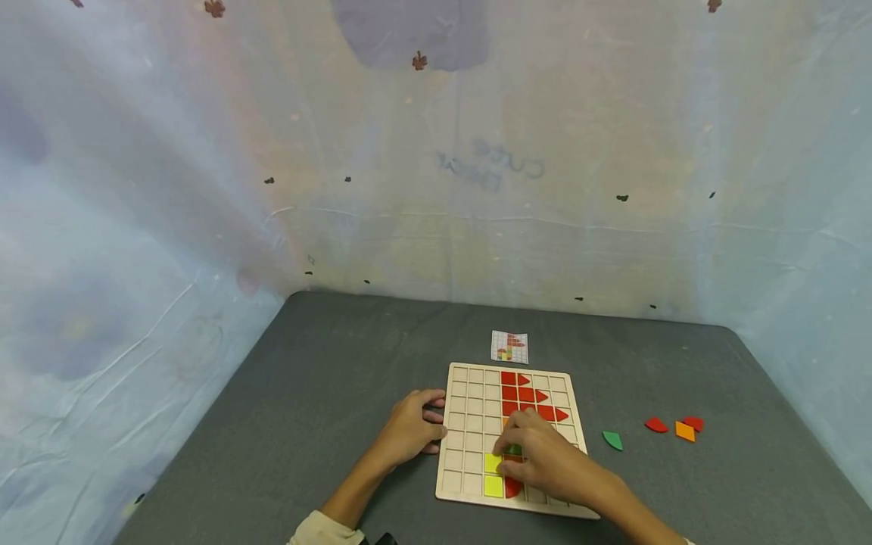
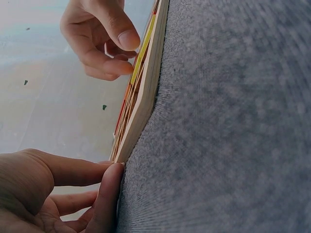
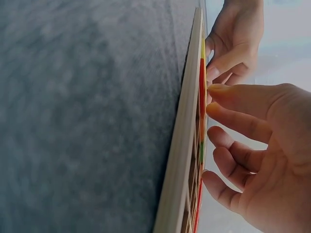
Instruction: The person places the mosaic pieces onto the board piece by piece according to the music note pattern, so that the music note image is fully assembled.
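A pale wooden grid board (image 1: 465, 418) lies on the dark table, with coloured tiles set in some of its squares. My left hand (image 1: 407, 428) holds the board's left edge, the thumb and index finger (image 2: 80, 171) meeting at the rim. Over the lower middle of the board, my right hand (image 1: 545, 454) touches a yellow square tile (image 1: 491, 463) with thumb and index fingertips, its other fingers loosely bent. Another yellow square tile (image 1: 493, 487) sits just below, beside a red curved tile (image 1: 512, 488). A green tile (image 1: 514, 449) is partly hidden under the right hand.
Rows of red tiles (image 1: 526, 394) with pointed ends fill squares at the upper right. Behind the board lies a small pattern card (image 1: 509, 347). To the right are a green quarter-round tile (image 1: 612, 440), red curved tiles (image 1: 656, 425) and an orange tile (image 1: 684, 431). A fabric wall surrounds the table.
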Available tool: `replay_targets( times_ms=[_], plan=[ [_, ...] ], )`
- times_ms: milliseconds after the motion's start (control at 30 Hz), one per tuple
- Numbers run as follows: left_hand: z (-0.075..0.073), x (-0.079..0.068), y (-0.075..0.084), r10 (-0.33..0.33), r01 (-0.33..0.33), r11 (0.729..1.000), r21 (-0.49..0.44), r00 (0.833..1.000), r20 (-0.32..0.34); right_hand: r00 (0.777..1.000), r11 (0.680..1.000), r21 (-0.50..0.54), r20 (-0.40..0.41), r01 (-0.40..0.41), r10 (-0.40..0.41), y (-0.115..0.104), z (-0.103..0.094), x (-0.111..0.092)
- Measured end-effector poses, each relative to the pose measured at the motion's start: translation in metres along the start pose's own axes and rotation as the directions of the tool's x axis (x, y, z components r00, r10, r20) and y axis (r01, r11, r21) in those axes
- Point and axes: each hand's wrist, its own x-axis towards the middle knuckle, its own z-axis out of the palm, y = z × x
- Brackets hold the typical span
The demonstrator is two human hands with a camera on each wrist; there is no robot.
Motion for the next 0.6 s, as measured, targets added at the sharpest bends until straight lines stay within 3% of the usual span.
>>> replay_targets(
  times_ms=[200,600],
  plan=[
    [-0.001,-0.001,0.002,0.013,-0.013,1.000,-0.015,1.000,0.001,0.998,0.999,-0.015,-0.044,0.033,-0.034,0.006,-0.005,-0.003],
    [-0.001,0.000,0.002,0.002,-0.002,1.000,-0.013,1.000,0.007,0.987,0.999,-0.025,-0.158,-0.047,0.042,0.028,-0.023,-0.024]
  ],
)
